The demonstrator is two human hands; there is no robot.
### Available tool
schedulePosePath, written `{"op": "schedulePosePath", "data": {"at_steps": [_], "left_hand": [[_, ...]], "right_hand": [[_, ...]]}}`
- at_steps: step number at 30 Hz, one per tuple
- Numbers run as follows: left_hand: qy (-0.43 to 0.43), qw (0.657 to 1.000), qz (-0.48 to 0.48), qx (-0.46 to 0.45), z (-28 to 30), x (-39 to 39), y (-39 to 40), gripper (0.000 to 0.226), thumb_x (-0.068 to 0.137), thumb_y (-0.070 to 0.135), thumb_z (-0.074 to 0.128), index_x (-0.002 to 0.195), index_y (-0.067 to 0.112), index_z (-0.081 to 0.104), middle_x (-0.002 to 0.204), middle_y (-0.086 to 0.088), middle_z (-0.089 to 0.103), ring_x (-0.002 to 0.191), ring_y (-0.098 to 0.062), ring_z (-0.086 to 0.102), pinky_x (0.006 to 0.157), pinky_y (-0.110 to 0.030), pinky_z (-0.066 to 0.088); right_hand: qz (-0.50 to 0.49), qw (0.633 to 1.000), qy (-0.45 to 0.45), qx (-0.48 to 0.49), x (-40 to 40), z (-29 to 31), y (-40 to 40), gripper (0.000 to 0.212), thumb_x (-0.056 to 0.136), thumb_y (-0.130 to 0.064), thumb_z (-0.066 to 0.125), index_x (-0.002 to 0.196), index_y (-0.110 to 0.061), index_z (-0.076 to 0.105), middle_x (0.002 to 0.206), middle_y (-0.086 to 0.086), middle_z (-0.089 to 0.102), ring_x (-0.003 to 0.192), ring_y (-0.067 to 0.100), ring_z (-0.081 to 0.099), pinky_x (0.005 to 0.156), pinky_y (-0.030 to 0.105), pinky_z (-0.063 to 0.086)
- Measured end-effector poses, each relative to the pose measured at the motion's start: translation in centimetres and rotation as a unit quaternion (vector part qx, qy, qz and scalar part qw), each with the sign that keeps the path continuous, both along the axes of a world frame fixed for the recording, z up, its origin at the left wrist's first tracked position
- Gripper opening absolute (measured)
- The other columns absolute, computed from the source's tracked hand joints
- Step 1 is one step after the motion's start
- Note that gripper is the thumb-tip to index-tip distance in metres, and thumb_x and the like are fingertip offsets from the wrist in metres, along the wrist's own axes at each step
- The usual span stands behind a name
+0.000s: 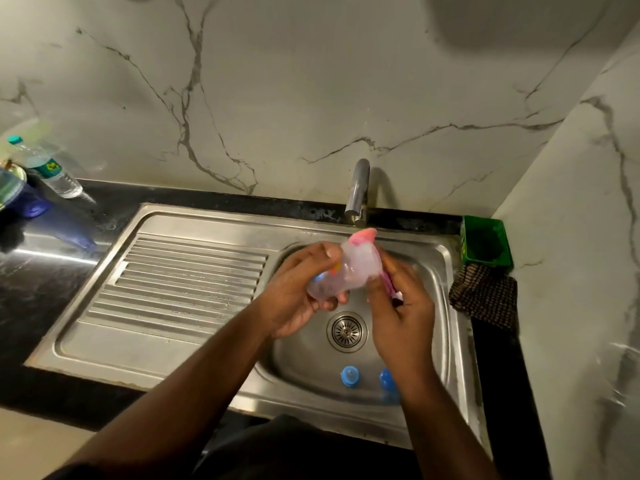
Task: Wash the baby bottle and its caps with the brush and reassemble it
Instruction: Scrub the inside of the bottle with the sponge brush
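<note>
Over the steel sink basin [304,362] my left hand [294,296] grips a clear baby bottle [346,271], tilted, its base toward me. My right hand [401,317] holds the pink handle of a brush [389,284] beside the bottle. A pink and orange brush tip [363,234] shows at the bottle's far end. On the basin floor near me lie a blue nipple ring cap [350,375] and a second blue cap [386,377], partly hidden by my right wrist.
A chrome tap [358,188] stands behind the basin; the drain [347,330] is mid-basin. The ribbed drainboard [180,278] lies left. A green box [485,242] and a dark checked cloth [485,294] sit right. A plastic water bottle [45,166] and blue items stand far left.
</note>
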State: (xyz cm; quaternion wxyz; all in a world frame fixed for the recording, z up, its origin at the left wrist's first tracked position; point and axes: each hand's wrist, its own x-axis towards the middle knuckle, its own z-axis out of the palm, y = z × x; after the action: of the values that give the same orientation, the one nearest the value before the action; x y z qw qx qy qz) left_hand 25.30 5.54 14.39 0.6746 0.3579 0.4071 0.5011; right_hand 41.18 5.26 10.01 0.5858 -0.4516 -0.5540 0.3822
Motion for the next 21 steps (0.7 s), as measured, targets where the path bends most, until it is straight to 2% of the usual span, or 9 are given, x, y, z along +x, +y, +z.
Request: {"op": "schedulePosePath", "data": {"at_steps": [3,6,10,12,14,16,21], "left_hand": [[0.008,1.0,-0.005,0.004,-0.1,-0.4,0.0,0.023,0.091,0.034,0.069,0.104,0.015,0.071,0.098,-0.013,0.068,0.068,-0.024,0.061,0.051,-0.023,0.046],[-0.009,1.0,0.008,-0.018,0.1,-1.1,0.6,0.023,0.088,0.037,0.071,0.101,0.019,0.075,0.101,-0.012,0.07,0.075,-0.025,0.06,0.057,-0.027,0.047],[-0.015,0.998,-0.05,-0.046,0.1,-0.4,0.5,0.021,0.094,0.031,0.065,0.103,0.015,0.074,0.098,-0.014,0.068,0.067,-0.024,0.06,0.048,-0.02,0.051],[-0.028,0.998,-0.034,-0.037,-0.3,-0.2,0.5,0.021,0.095,0.032,0.062,0.101,0.015,0.074,0.096,-0.013,0.068,0.066,-0.023,0.06,0.05,-0.021,0.05],[-0.024,0.999,0.013,-0.033,-0.3,-0.9,1.1,0.023,0.093,0.035,0.065,0.101,0.016,0.075,0.097,-0.013,0.069,0.068,-0.022,0.06,0.053,-0.024,0.049],[-0.009,0.999,0.04,-0.022,-0.7,-1.7,1.4,0.025,0.089,0.037,0.071,0.098,0.013,0.072,0.097,-0.015,0.067,0.066,-0.022,0.06,0.052,-0.025,0.047],[0.103,0.993,-0.008,0.065,-2.2,-0.6,0.8,0.027,0.09,0.036,0.07,0.102,0.013,0.063,0.098,-0.015,0.069,0.071,-0.028,0.066,0.052,-0.027,0.05]], "right_hand": [[0.029,0.999,0.018,-0.032,0.9,0.3,0.3,0.036,0.098,-0.01,0.068,0.133,-0.022,0.069,0.124,-0.007,0.07,0.115,0.011,0.068,0.089,0.029,0.058],[0.037,0.998,0.031,-0.043,1.5,0.4,-0.8,0.035,0.097,-0.011,0.07,0.128,-0.026,0.071,0.119,-0.012,0.071,0.11,0.008,0.068,0.085,0.023,0.056],[0.044,0.997,0.053,-0.036,1.3,0.7,-0.3,0.038,0.095,-0.011,0.068,0.13,-0.027,0.068,0.123,-0.017,0.071,0.117,0.007,0.068,0.092,0.025,0.058],[0.05,0.997,0.042,-0.04,1.8,0.8,0.0,0.038,0.095,-0.007,0.069,0.131,-0.021,0.069,0.122,-0.017,0.072,0.116,0.005,0.068,0.092,0.023,0.057],[0.058,0.995,0.04,-0.064,2.4,0.5,-0.4,0.038,0.095,-0.011,0.07,0.13,-0.024,0.07,0.121,-0.017,0.073,0.113,0.004,0.069,0.089,0.02,0.057],[0.07,0.995,0.026,-0.074,2.5,0.1,-1.0,0.038,0.094,-0.016,0.07,0.13,-0.029,0.07,0.123,-0.016,0.073,0.114,0.006,0.069,0.088,0.021,0.057],[0.05,0.992,0.031,-0.113,2.3,0.6,0.3,0.036,0.097,-0.018,0.07,0.131,-0.03,0.071,0.121,-0.021,0.073,0.115,0.0,0.067,0.095,0.025,0.056]]}}
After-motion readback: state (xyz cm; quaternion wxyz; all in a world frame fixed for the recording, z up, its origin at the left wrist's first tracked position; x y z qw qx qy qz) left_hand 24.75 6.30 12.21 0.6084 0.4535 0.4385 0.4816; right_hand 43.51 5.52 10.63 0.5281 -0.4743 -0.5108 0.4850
